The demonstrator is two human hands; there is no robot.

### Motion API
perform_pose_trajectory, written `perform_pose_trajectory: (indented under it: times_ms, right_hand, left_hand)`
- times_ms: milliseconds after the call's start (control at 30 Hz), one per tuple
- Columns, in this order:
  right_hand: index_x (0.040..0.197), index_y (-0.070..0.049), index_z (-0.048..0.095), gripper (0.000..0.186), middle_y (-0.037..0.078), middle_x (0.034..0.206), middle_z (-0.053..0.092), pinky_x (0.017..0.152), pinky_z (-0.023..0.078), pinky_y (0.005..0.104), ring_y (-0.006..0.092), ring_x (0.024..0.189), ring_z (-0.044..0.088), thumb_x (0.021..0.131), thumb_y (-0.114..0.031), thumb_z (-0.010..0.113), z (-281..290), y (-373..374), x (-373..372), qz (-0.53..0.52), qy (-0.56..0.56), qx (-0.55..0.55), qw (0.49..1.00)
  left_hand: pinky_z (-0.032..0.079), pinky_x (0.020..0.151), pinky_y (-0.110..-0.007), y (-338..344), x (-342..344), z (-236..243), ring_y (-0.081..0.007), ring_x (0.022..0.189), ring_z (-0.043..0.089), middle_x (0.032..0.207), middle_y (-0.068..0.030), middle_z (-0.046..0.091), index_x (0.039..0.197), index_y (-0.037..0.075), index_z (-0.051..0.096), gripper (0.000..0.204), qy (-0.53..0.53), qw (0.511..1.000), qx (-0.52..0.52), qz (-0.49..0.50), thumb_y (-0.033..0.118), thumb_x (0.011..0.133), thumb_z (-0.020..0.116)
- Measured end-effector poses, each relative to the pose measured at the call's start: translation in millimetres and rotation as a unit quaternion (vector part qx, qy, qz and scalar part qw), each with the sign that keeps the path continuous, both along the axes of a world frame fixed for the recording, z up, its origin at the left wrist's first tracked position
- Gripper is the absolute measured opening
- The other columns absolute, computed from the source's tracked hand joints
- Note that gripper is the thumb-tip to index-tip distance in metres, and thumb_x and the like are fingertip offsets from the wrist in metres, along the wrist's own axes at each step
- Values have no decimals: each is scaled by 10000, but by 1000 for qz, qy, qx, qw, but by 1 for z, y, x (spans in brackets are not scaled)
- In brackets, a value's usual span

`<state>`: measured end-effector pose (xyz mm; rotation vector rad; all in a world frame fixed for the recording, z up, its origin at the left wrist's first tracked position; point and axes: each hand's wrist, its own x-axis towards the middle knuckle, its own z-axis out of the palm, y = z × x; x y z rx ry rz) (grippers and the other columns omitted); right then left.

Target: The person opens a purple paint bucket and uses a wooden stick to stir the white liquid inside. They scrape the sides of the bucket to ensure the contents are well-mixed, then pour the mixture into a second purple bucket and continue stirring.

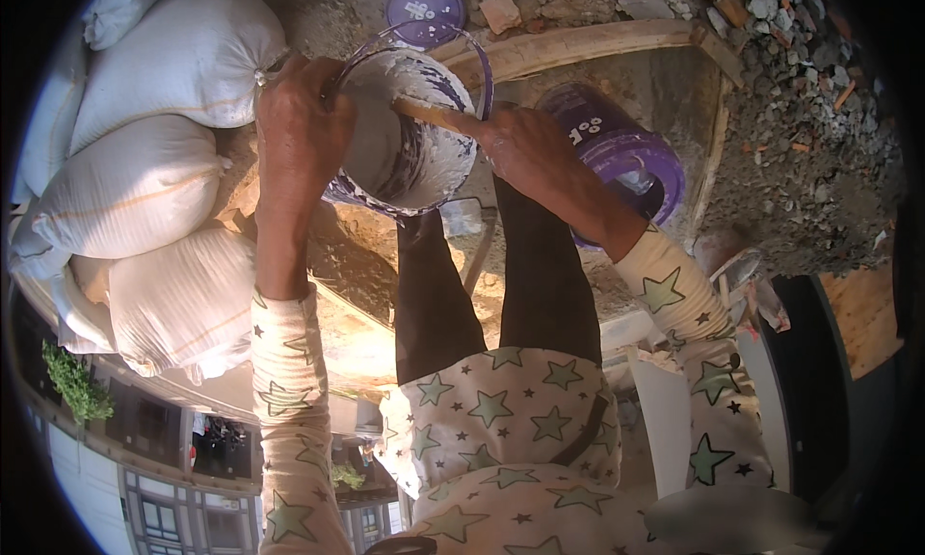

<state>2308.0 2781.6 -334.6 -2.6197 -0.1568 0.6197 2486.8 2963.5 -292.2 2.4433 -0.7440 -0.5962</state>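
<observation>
A purple bucket (453, 160) is tilted so its mouth faces me. White paste coats its inner wall and rim, and its purple handle loop stands up at the far side. My left hand (301, 121) is closed at the bucket's left rim; the fingertips are partly hidden. In my right hand (540, 150) is a light brown wooden stick (424, 113), gripped near the bucket's right rim. Its far end reaches over the bucket's opening. Whether that end touches the paste, I cannot tell.
Another purple bucket (650, 165) lies tipped to the right, and a purple lid (424, 13) is on the ground beyond. Full white sacks (125, 184) are stacked at the left. A curved wooden board (578, 50) crosses the far ground; rubble (790, 121) is heaped at the right.
</observation>
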Motion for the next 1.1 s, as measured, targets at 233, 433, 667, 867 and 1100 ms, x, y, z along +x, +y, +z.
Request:
perform_pose_trajectory:
  times_ms: [233, 433, 667, 867, 1100]
  right_hand:
    - [1358, -163, 542, 463, 113, 736, 662, 590, 543, 402, 277, 690, 687, 901, -88, 524, 3, -3, 19, -20, 94, -3, 995]
    - [1376, -189, 517, 482, 114, 742, 662, 579, 538, 407, 277, 707, 695, 906, -80, 513, -6, -1, 12, -9, 95, -32, 995]
    - [1413, -181, 504, 580, 119, 751, 633, 597, 532, 401, 280, 614, 626, 851, -70, 588, -11, 6, 15, -64, 28, 45, 997]
    - [1359, -146, 529, 549, 110, 684, 614, 601, 528, 405, 283, 708, 657, 824, -44, 597, 23, 14, 44, -21, 105, 10, 994]
    - [1261, -69, 571, 426, 122, 702, 620, 551, 516, 394, 286, 641, 655, 836, -52, 594, 43, -13, 23, -71, 49, 15, 996]
  left_hand:
    - [510, 821, -419, -9, -1, -22, -377, 931, 665, 1056, -241, 650, 1235, -22, 568, 390, -59, 998, 21, -17, 86, 862, 604]
    - [493, 865, -473, 11, -46, -6, -441, 1017, 616, 1129, -310, 602, 1286, -102, 472, 469, 8, 998, 48, 43, 102, 884, 600]
    - [477, 830, -485, 6, -31, -7, -442, 967, 634, 997, -283, 652, 1203, -45, 581, 337, 122, 965, 3, 234, 168, 952, 513]
    - [477, 753, -501, 21, -2, -24, -452, 862, 642, 874, -276, 660, 1074, 10, 644, 273, 42, 980, 116, 159, 220, 957, 514]
    - [463, 797, -520, -25, 32, -44, -447, 936, 621, 913, -256, 664, 1019, 16, 645, 279, 42, 982, 180, -30, 258, 931, 538]
